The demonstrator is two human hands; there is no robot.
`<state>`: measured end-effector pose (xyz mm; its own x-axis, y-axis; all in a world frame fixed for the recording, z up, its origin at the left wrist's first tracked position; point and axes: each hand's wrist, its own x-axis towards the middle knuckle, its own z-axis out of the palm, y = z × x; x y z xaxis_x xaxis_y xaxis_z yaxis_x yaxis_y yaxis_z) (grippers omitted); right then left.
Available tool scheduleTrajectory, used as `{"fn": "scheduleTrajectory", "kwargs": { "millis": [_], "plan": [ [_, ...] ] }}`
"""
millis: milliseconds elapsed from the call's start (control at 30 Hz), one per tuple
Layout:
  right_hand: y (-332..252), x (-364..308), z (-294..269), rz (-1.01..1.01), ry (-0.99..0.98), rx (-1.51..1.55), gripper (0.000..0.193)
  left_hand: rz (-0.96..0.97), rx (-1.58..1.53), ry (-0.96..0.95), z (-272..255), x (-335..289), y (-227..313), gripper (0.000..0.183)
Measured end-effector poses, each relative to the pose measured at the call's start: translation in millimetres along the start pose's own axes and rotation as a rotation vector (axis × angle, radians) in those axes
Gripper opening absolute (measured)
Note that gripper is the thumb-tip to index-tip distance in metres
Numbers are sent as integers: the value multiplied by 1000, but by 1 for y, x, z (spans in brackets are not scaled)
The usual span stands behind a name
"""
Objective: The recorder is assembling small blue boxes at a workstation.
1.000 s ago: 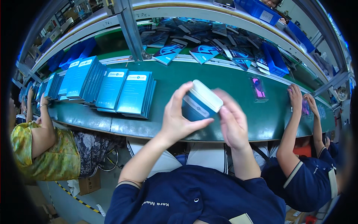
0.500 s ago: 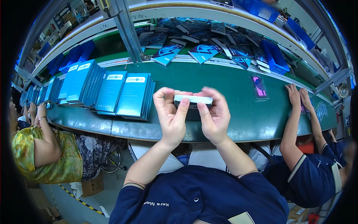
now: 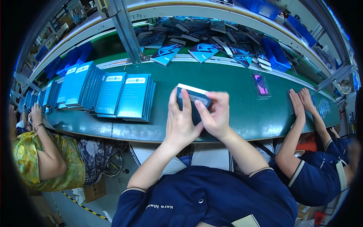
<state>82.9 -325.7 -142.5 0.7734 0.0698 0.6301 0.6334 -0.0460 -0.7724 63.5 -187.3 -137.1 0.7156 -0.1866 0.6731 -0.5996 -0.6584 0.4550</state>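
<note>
A slim dark box with a white end (image 3: 194, 89) is tilted between my two hands above the green bench. My left hand (image 3: 180, 123) holds its left side, with the fingers along the edge and the dark face. On the right side, the thumb of my right hand (image 3: 216, 116) presses the face near the white end, and the other fingers curl around the corner. My palms hide the lower part of the box. To the left on the bench stand stacks of blue flat boxes (image 3: 130, 97). A clear package with a pink insert (image 3: 261, 86) lies to the right.
Behind the green bench (image 3: 234, 111), a shelf holds a heap of dark and blue boxes (image 3: 206, 50) and a blue bin (image 3: 276, 55). A metal post (image 3: 126, 34) rises at the back. Co-workers' hands (image 3: 298, 102) rest on the bench at right; another person sits at left.
The box has gone from level to tilted, its right end lower. My left hand has straightened its fingers along it, while my right thumb has shifted onto its face.
</note>
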Motion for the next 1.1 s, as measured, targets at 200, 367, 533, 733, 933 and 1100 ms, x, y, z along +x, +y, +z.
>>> {"fn": "scheduleTrajectory", "kwargs": {
  "millis": [200, 367, 533, 733, 933, 1100],
  "plan": [
    [70, 92, -28, 39, -182, -739, 51, -155, 452, -7, -78, 36, 22, 84],
    [90, 99, -37, 146, -360, -1246, 66, -303, 704, -137, -95, 48, -24, 52],
    [6, 65, -25, 78, -517, -1054, 49, -24, 478, -192, -62, 42, -2, 42],
    [29, 19, -108, 138, -79, -1486, 35, 207, 196, -556, -22, 8, 9, 73],
    [-20, -31, -109, 259, -83, -1068, 34, 184, -82, -729, -66, 52, 20, 23],
    [-31, -34, -118, 428, -19, -578, 41, 66, 68, -719, -36, 54, -12, 47]
  ]
}}
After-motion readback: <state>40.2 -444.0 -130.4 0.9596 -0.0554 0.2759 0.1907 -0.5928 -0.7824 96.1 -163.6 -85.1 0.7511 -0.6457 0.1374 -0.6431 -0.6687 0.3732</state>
